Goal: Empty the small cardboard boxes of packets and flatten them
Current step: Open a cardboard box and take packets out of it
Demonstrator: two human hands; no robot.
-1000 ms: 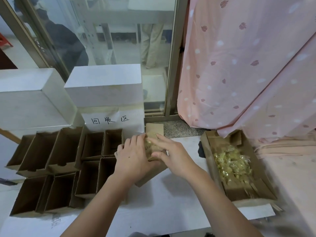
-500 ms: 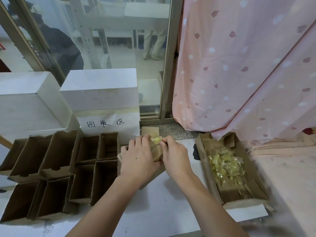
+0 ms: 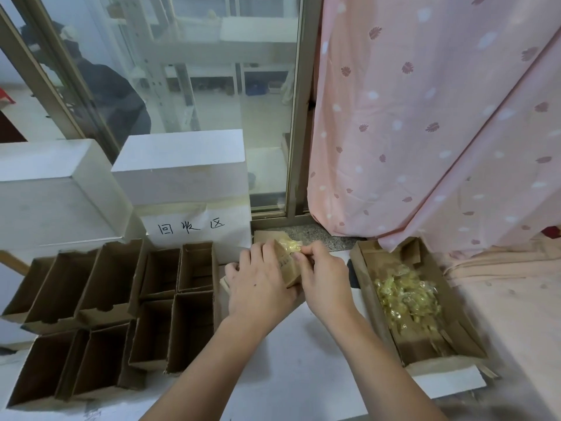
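Observation:
A small cardboard box [image 3: 287, 268] is held upright at the table's middle between both hands. My left hand [image 3: 258, 284] grips its left side, fingers curled over the top edge. My right hand [image 3: 321, 281] pinches a clump of yellow packets [image 3: 290, 246] sticking out of the box's open top. Most of the box is hidden behind my hands. To the right lies a larger open cardboard tray [image 3: 361, 268] holding a heap of yellow packets [image 3: 406, 302].
Several open, hollow small cardboard boxes [image 3: 179, 299] stand in rows on the left of the white table [image 3: 291, 369]. White boxes [image 3: 182, 168] with a handwritten label sit behind them. A pink curtain [image 3: 425, 117] hangs at the right, a glass door behind.
My right hand closed on the packets at the box's top and drew them upward out of the opening. The camera tilted slightly, shifting the scene lower.

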